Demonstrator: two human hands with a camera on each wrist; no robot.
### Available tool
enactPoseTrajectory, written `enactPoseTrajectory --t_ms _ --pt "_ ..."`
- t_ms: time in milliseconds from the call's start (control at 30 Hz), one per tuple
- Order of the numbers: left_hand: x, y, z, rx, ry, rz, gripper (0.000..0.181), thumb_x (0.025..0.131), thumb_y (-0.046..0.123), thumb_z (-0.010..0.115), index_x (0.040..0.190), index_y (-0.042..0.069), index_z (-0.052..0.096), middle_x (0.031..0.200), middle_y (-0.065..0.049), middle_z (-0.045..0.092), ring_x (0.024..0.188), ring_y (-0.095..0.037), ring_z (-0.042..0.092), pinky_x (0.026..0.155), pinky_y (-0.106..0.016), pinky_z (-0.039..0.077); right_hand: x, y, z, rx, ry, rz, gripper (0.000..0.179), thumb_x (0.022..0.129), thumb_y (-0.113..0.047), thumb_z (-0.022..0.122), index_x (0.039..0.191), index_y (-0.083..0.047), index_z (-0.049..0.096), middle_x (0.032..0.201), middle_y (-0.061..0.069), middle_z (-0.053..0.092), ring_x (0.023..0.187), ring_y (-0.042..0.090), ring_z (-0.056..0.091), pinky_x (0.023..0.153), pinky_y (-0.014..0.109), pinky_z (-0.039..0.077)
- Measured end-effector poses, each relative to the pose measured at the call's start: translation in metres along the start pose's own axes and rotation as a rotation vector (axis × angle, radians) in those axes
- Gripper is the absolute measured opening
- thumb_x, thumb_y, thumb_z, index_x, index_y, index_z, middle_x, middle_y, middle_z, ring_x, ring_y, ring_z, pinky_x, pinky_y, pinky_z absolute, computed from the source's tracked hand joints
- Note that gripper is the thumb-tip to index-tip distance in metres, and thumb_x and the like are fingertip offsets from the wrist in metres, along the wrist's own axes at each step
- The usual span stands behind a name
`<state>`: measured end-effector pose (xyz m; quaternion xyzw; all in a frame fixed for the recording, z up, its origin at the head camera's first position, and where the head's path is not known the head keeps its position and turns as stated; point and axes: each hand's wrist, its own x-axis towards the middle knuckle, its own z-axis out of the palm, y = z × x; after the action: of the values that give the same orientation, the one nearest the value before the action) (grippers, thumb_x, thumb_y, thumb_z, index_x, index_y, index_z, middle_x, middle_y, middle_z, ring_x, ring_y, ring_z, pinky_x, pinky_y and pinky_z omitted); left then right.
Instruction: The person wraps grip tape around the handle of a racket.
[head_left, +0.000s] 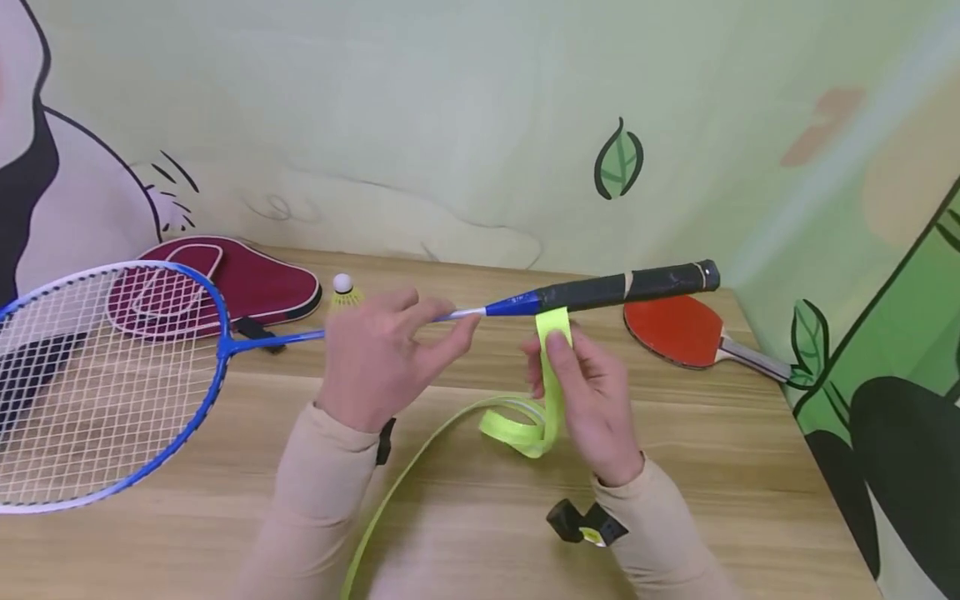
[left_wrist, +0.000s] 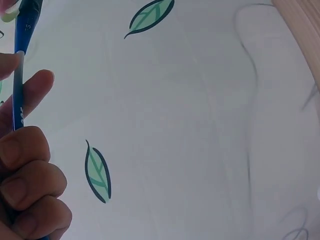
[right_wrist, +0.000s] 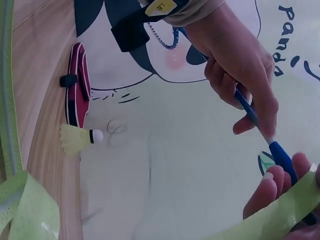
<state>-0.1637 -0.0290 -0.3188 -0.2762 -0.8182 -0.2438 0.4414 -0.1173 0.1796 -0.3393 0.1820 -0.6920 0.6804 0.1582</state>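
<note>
My left hand (head_left: 382, 358) grips the thin shaft of a blue and white badminton racket (head_left: 223, 329), held sideways above the table. In the left wrist view its fingers (left_wrist: 37, 177) curl round the shaft. The racket's black handle (head_left: 592, 292) points to the right, with a light band midway along it. Between thumb and fingers my right hand (head_left: 596, 396) pinches a neon yellow-green grip tape (head_left: 553, 375), whose end lies at the handle's lower side beside the blue cone. The tape's rest hangs in a curl and trails towards the front edge of view.
On the wooden table (head_left: 465, 517), a dark red racket case (head_left: 273, 283) lies at the back left. A yellow shuttlecock (right_wrist: 75, 139) with a white tip stands near it. At the right lies a red table tennis bat (head_left: 675, 329). A painted wall (head_left: 450, 125) rises behind.
</note>
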Motion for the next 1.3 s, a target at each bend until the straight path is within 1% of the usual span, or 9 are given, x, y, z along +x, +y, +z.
enactPoseTrajectory --t_ms 100,267,500,633,767,900,1067,1167,1300 --pt "0.0 0.006 0.0 -0.007 -0.006 0.016 0.026 0.082 0.038 0.072 0.074 0.013 0.077 0.048 0.005 0.038 0.038 -0.012 0.031 0.034 -0.027 0.019 0.001 -0.001 0.005 0.039 0.051 0.03 0.025 0.104 -0.011 0.046 0.099 0.009 0.061 0.083 0.014 0.061 0.067 0.022 0.057 0.055 0.026 0.053" --pt "0.001 0.014 0.004 -0.022 -0.031 0.02 0.026 0.084 0.038 0.072 0.076 0.014 0.077 0.049 0.005 0.041 0.038 -0.011 0.033 0.035 -0.025 0.021 -0.003 -0.004 0.006 0.125 0.129 0.068 0.022 0.103 -0.014 0.048 0.093 0.005 0.052 0.084 0.013 0.061 0.068 0.019 0.059 0.056 0.026 0.053" --pt "0.001 0.02 0.003 -0.039 -0.022 0.014 0.026 0.084 0.038 0.072 0.076 0.014 0.077 0.049 0.006 0.037 0.038 -0.01 0.031 0.034 -0.025 0.019 -0.005 -0.003 0.01 0.272 0.134 -0.058 0.018 0.1 -0.005 0.048 0.085 0.002 0.055 0.081 0.01 0.062 0.068 0.018 0.057 0.057 0.026 0.052" --pt "0.002 0.021 -0.001 -0.035 -0.028 0.022 0.027 0.085 0.039 0.071 0.077 0.014 0.077 0.049 0.006 0.04 0.038 -0.01 0.033 0.034 -0.025 0.02 -0.006 -0.001 0.014 0.362 0.175 -0.106 0.016 0.099 -0.009 0.055 0.083 -0.006 0.059 0.081 0.006 0.061 0.069 0.017 0.058 0.057 0.025 0.052" --pt "0.002 0.022 -0.006 -0.041 -0.013 0.029 0.026 0.085 0.038 0.072 0.077 0.013 0.077 0.05 0.006 0.042 0.039 -0.011 0.036 0.035 -0.025 0.022 -0.008 0.0 0.021 0.413 0.205 -0.149 0.015 0.096 -0.012 0.063 0.083 -0.005 0.06 0.08 0.008 0.06 0.068 0.018 0.057 0.056 0.025 0.05" --pt "0.002 0.022 -0.01 -0.069 0.004 0.048 0.026 0.084 0.037 0.072 0.075 0.013 0.076 0.05 0.006 0.043 0.039 -0.011 0.036 0.034 -0.025 0.023 -0.01 -0.002 0.026 0.398 0.261 -0.08 0.009 0.097 -0.01 0.061 0.098 -0.004 0.054 0.076 0.007 0.06 0.063 0.017 0.057 0.053 0.024 0.05" --pt "0.001 0.021 -0.013 -0.088 -0.006 0.089 0.027 0.084 0.038 0.071 0.074 0.013 0.076 0.05 0.006 0.04 0.039 -0.009 0.032 0.033 -0.024 0.022 -0.007 -0.004 0.023 0.47 0.245 0.008 0.029 0.098 -0.005 0.052 0.126 -0.003 0.05 0.074 0.005 0.058 0.059 0.015 0.055 0.051 0.023 0.048" --pt "0.001 0.021 -0.015 -0.084 -0.047 0.098 0.026 0.084 0.037 0.071 0.078 0.012 0.077 0.052 0.006 0.04 0.04 -0.009 0.033 0.034 -0.023 0.022 -0.006 -0.004 0.02 0.521 0.19 0.031 0.024 0.099 -0.007 0.049 0.121 -0.004 0.059 0.073 0.002 0.06 0.059 0.014 0.054 0.05 0.021 0.046" --pt "0.001 0.023 -0.02 -0.066 -0.126 0.105 0.026 0.082 0.035 0.073 0.088 0.01 0.076 0.061 0.003 0.048 0.047 -0.012 0.041 0.036 -0.023 0.028 -0.006 -0.003 0.02 0.577 0.184 0.021 0.015 0.1 -0.011 0.051 0.107 -0.007 0.064 0.073 0.001 0.062 0.06 0.013 0.055 0.049 0.02 0.044"
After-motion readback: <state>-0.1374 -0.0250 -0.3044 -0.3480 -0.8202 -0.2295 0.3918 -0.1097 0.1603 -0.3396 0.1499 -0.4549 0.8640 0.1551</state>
